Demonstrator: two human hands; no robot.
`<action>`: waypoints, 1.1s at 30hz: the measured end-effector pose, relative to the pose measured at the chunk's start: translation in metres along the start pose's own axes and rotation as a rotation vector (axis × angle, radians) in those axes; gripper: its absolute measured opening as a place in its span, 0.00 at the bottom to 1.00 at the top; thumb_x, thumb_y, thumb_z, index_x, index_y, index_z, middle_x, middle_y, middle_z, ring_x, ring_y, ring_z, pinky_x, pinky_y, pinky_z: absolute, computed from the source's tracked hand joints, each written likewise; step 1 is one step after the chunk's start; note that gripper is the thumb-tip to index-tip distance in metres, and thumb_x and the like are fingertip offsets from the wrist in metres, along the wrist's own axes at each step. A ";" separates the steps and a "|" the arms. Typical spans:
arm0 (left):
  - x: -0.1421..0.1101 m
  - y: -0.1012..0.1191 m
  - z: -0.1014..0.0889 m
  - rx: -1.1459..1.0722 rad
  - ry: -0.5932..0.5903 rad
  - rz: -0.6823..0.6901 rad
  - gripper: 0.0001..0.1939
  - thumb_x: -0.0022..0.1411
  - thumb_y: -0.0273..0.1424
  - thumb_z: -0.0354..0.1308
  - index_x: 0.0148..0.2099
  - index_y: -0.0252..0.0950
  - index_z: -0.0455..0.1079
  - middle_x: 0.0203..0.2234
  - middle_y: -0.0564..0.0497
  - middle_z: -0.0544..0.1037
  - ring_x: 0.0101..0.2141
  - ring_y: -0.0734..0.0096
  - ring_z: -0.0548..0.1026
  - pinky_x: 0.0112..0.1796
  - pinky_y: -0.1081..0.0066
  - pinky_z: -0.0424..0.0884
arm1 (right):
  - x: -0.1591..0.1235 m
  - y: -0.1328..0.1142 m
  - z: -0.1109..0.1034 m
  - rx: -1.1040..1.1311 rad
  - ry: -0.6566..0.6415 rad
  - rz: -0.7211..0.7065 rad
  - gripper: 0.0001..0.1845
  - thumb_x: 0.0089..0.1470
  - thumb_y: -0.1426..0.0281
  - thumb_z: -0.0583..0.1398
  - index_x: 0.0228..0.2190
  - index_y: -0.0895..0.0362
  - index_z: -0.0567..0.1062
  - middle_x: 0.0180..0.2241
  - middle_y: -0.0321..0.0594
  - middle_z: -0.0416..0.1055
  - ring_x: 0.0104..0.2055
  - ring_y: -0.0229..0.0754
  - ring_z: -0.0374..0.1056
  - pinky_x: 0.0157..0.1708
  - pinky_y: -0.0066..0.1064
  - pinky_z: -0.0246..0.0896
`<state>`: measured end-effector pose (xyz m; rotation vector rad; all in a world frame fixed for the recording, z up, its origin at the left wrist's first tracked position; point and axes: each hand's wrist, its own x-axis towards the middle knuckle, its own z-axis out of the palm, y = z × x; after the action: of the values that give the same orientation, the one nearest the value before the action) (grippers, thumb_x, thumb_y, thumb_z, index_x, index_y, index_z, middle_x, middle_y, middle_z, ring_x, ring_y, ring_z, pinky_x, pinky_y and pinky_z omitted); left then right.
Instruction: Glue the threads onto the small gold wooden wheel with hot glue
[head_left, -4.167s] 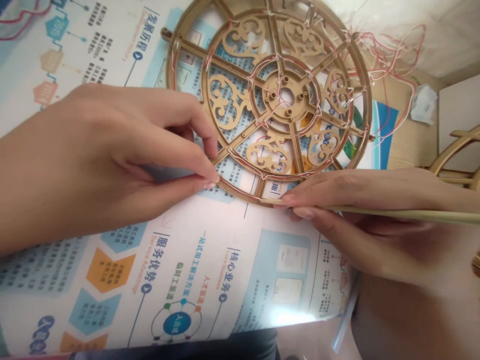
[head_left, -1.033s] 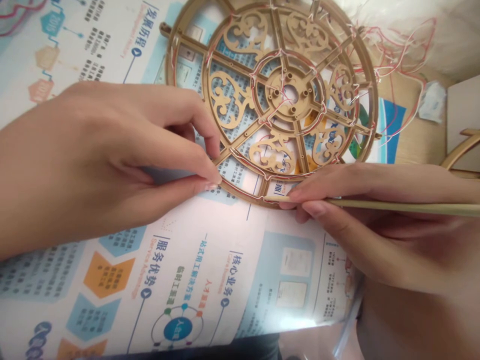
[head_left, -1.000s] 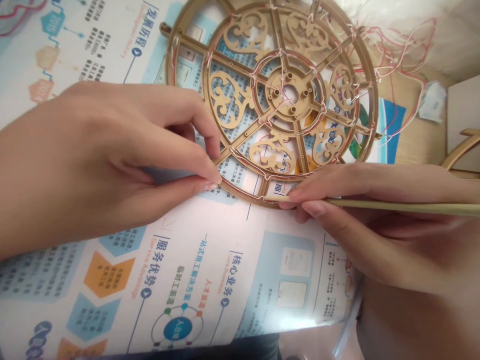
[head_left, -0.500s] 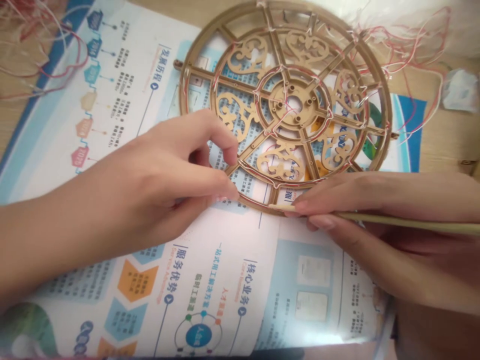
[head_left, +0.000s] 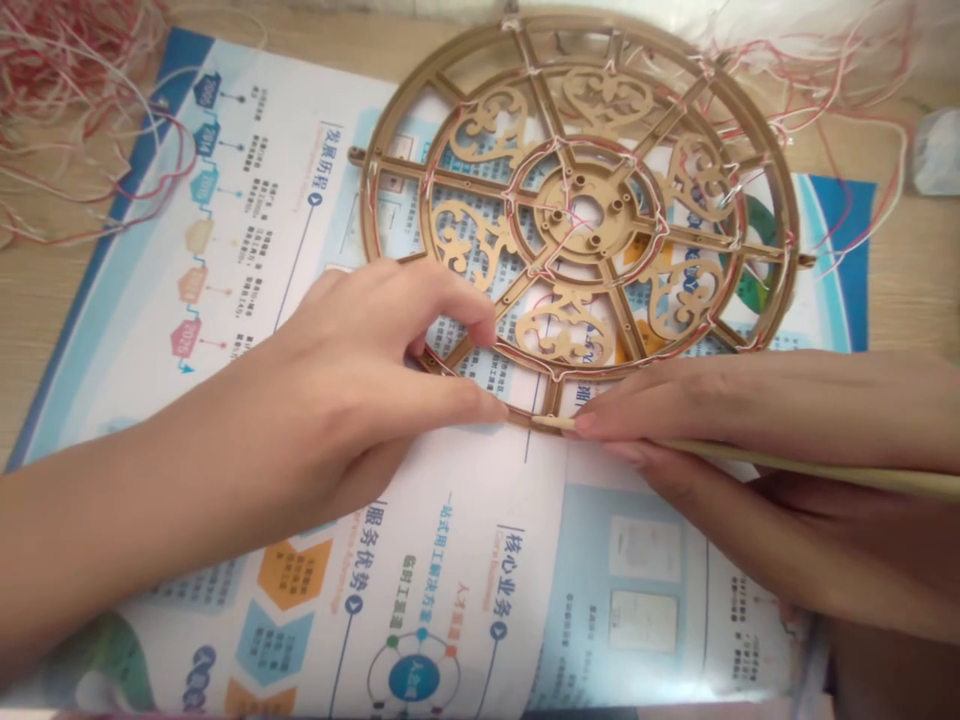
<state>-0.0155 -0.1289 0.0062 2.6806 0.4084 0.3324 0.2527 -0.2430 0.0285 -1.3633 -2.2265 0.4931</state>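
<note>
A gold spoked wheel frame (head_left: 553, 192) is laid flat on a printed booklet (head_left: 480, 610), which is spread on the wooden bench (head_left: 315, 50). Red and white wires (head_left: 531, 268) are carried along its rings and spokes.

At the wheel's near edge, a thin wooden stick (head_left: 810, 465) is held by the right hand (head_left: 757, 400), its fingers closed around the shaft close to the tip. The tip is seen at the outer rim, by the foot of a short spoke (head_left: 553, 396); whether it is pressed into the rim cannot be told. The stick's long axis is directed out to the wheel's right, nearly level with the near stretch of rim rather than aimed at the hub.

The left hand (head_left: 382, 370) is placed at the wheel's near-left edge, with one fingertip set against the outer rim just left of the stick's tip and another finger curled above a spoke. The tip is thus flanked by both hands, the left fingertip being slightly nearer. Since the left thumb is hidden, it cannot be told whether the rim is pinched.
</note>
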 end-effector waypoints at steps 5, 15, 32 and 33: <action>-0.002 -0.001 0.001 0.008 -0.011 0.022 0.20 0.75 0.26 0.46 0.56 0.52 0.74 0.58 0.54 0.66 0.56 0.58 0.71 0.57 0.54 0.70 | -0.001 -0.002 -0.003 0.100 0.029 0.112 0.08 0.69 0.71 0.61 0.39 0.48 0.79 0.38 0.29 0.83 0.38 0.35 0.80 0.33 0.23 0.76; -0.004 -0.003 0.002 0.051 -0.022 0.043 0.26 0.71 0.24 0.47 0.63 0.54 0.70 0.59 0.52 0.67 0.55 0.54 0.71 0.56 0.51 0.70 | 0.003 0.002 -0.001 0.156 0.099 0.039 0.08 0.61 0.79 0.65 0.37 0.54 0.80 0.35 0.34 0.83 0.33 0.33 0.79 0.28 0.19 0.73; -0.003 0.001 0.010 0.195 -0.044 0.106 0.27 0.72 0.25 0.48 0.67 0.56 0.62 0.64 0.52 0.64 0.51 0.56 0.71 0.59 0.48 0.65 | -0.004 0.003 -0.002 0.158 0.116 0.050 0.08 0.60 0.79 0.65 0.37 0.53 0.80 0.36 0.33 0.83 0.31 0.36 0.79 0.23 0.25 0.71; -0.003 0.001 0.011 0.199 -0.042 0.103 0.27 0.72 0.24 0.48 0.67 0.56 0.62 0.64 0.52 0.64 0.51 0.56 0.71 0.58 0.47 0.65 | -0.003 0.002 -0.002 0.164 0.116 0.046 0.08 0.59 0.79 0.65 0.37 0.54 0.80 0.36 0.32 0.83 0.31 0.34 0.79 0.24 0.24 0.71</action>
<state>-0.0148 -0.1344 -0.0035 2.9044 0.3063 0.2778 0.2565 -0.2448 0.0280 -1.3259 -2.0193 0.5839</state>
